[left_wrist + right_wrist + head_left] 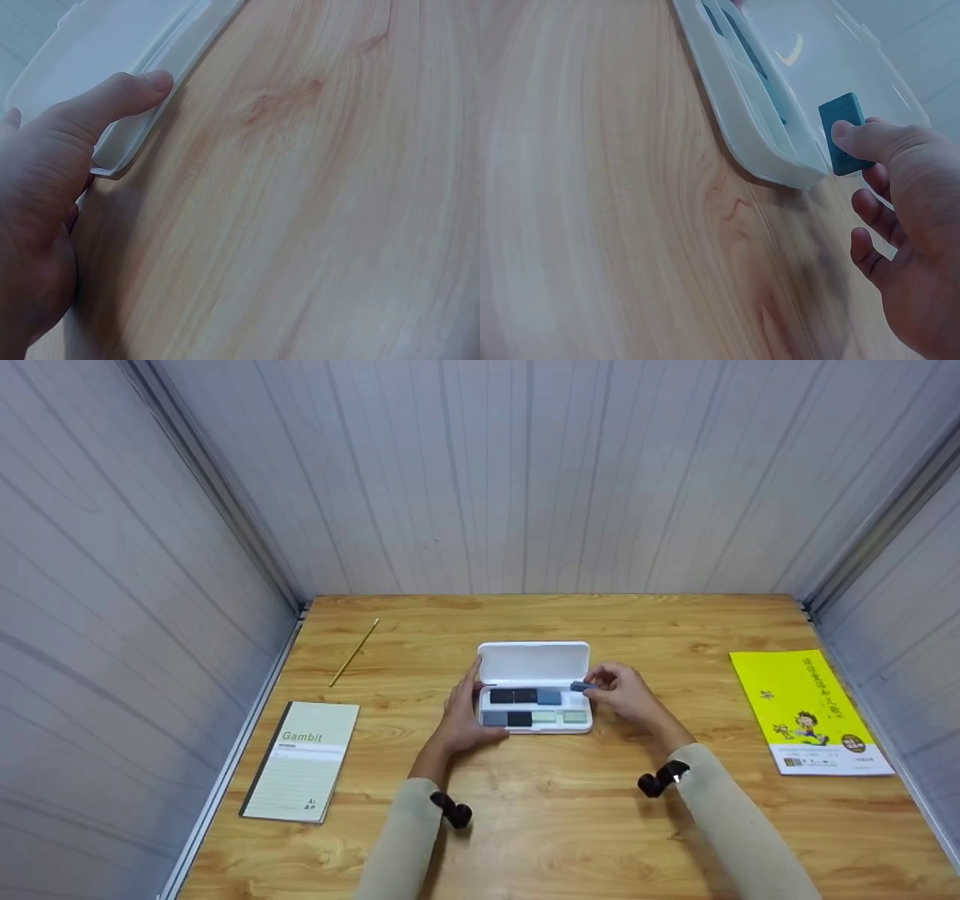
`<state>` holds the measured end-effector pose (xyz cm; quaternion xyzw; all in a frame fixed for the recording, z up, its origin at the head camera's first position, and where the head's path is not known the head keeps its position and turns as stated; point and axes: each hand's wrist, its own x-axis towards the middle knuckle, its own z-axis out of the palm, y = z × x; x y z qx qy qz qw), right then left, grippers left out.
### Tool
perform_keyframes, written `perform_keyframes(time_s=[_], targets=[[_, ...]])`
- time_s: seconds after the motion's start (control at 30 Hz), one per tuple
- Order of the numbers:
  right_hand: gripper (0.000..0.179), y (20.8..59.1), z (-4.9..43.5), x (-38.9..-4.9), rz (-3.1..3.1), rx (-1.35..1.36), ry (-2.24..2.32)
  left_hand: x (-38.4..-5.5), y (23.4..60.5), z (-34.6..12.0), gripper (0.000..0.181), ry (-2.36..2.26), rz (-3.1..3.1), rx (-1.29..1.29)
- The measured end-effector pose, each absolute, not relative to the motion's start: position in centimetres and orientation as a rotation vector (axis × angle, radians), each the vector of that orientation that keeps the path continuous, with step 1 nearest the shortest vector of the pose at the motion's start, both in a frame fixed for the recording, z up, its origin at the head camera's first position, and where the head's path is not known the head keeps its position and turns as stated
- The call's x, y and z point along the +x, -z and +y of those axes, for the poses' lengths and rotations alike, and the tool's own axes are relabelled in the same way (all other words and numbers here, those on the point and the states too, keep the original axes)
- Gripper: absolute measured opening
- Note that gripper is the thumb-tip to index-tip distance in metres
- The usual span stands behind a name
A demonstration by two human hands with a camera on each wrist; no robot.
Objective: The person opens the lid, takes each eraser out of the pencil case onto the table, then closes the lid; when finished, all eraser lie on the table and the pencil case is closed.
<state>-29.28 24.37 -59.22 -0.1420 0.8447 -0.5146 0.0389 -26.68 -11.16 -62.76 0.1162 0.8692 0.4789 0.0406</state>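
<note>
An open white pencil case (534, 664) stands on the table with its lid raised at the back. My left hand (459, 721) grips its left end, the thumb over the front edge and the fingers by the lid. My right hand (628, 695) pinches a blue-grey eraser (840, 112) between thumb and fingers, over the back row's right end. In that row lie black blocks (514, 696) and a blue-grey block (549, 697). The front row holds a grey block (495, 719), a black block (519, 719) and pale green blocks (544, 717).
On the wooden table (555, 825), a pencil (354, 652) lies at the back left, with a Gambit notebook (304, 765) in front of it. A yellow booklet (795, 697) lies at the right. Pale panel walls (525, 472) enclose the back and sides.
</note>
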Motion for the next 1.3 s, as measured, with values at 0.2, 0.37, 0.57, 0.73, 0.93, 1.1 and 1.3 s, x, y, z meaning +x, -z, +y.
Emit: perform_keyframes(time_s=[0.2,0.37,0.57,0.73,0.93,1.1,1.3], targets=[[0.022,59.0,26.0,-29.7,2.628,-0.374,1.585,-26.8,62.7,-11.1,0.150,-1.479,2.657,0.346],[0.022,58.8,28.0,-29.8,2.649,-0.337,1.580,-26.8,62.8,-10.9,0.149,-1.475,2.649,0.351],[0.022,58.8,30.2,-29.6,2.699,-0.294,1.549,-26.9,63.8,-11.0,0.147,-1.543,2.722,0.463],[0.023,58.9,32.2,-29.2,2.707,-0.249,1.545,-26.9,63.3,-11.2,0.149,-1.510,2.719,0.445],[0.027,59.3,34.9,-29.1,2.690,-0.164,1.573,-26.9,63.2,-11.3,0.150,-1.495,2.703,0.406],[0.029,59.9,36.3,-28.9,2.733,-0.128,1.518,-26.7,63.2,-11.4,0.149,-1.487,2.694,0.380],[0.030,60.5,37.0,-28.5,2.755,-0.078,1.491,-26.7,63.0,-11.3,0.149,-1.480,2.696,0.393]])
